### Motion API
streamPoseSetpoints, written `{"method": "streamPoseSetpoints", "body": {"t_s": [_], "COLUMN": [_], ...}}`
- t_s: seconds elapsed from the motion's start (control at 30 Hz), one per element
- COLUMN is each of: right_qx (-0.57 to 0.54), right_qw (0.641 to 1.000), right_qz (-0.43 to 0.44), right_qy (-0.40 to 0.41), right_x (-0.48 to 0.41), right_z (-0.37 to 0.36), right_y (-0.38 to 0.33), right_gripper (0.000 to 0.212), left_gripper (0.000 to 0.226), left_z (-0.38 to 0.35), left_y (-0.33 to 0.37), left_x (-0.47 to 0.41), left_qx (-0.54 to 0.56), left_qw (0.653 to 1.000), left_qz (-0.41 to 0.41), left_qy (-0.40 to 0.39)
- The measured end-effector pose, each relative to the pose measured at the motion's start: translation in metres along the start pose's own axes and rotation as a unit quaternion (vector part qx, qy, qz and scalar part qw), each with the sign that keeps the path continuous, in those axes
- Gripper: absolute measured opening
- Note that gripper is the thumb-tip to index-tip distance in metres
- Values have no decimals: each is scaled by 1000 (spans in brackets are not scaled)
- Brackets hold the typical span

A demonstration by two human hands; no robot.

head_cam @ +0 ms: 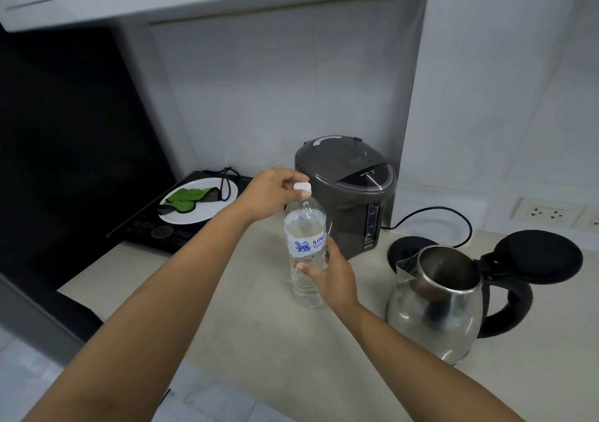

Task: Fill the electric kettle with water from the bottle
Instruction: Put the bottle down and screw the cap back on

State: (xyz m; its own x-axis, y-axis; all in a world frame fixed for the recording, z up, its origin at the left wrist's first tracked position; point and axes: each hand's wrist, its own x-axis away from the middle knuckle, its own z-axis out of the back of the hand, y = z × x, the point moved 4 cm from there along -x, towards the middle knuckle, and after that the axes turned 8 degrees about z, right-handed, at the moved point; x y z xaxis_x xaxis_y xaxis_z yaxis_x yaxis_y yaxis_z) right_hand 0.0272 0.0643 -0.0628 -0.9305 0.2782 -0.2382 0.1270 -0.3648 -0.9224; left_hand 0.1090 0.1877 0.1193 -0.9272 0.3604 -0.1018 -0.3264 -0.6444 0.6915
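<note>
A clear plastic water bottle (304, 227) with a white and blue label stands upright on the beige counter (246, 318), nearly full. My left hand (270, 194) pinches its white cap (302, 187) from above. My right hand (327, 275) wraps around the bottle's lower body. To the right stands the steel electric kettle (434, 305), its black lid (538, 256) flipped open and back, its black handle on the right. The kettle's inside looks dry.
A grey electric water dispenser (350, 191) stands right behind the bottle. The kettle's round black base (406, 251) and its cord lie behind the kettle. An induction hob (155, 230) at the left carries a white plate (201, 214) with green cloth. Wall sockets (547, 212) sit at right.
</note>
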Motion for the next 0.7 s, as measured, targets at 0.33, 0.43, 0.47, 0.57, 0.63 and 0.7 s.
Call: {"method": "streamPoseSetpoints", "body": {"t_s": [0.33, 0.43, 0.47, 0.57, 0.63, 0.7], "right_qx": [30, 32, 33, 34, 37, 44], "right_qw": [1000, 999, 999, 999, 999, 999], "right_qz": [-2, -4, -3, -3, -3, -4], "right_qy": [-4, -5, -4, -1, 0, 0], "right_x": [0, 0, 1, 0, 1, 1], "right_z": [2, 2, 2, 1, 1, 1], "right_y": [0, 1, 1, 1, 1, 1], "right_gripper": [79, 77, 77, 79, 79, 80], "left_gripper": [34, 32, 33, 35, 35, 35], "left_z": [-1, 1, 1, 0, -1, -1], "left_y": [-2, -4, -4, -5, -6, -8], "left_x": [1, 0, 0, 0, 0, 0], "left_qx": [45, 64, 68, 75, 70, 68], "left_qw": [997, 996, 996, 996, 996, 996], "left_qz": [14, 30, 35, 44, 44, 44], "left_qy": [-59, -45, -41, -35, -26, -20]}}
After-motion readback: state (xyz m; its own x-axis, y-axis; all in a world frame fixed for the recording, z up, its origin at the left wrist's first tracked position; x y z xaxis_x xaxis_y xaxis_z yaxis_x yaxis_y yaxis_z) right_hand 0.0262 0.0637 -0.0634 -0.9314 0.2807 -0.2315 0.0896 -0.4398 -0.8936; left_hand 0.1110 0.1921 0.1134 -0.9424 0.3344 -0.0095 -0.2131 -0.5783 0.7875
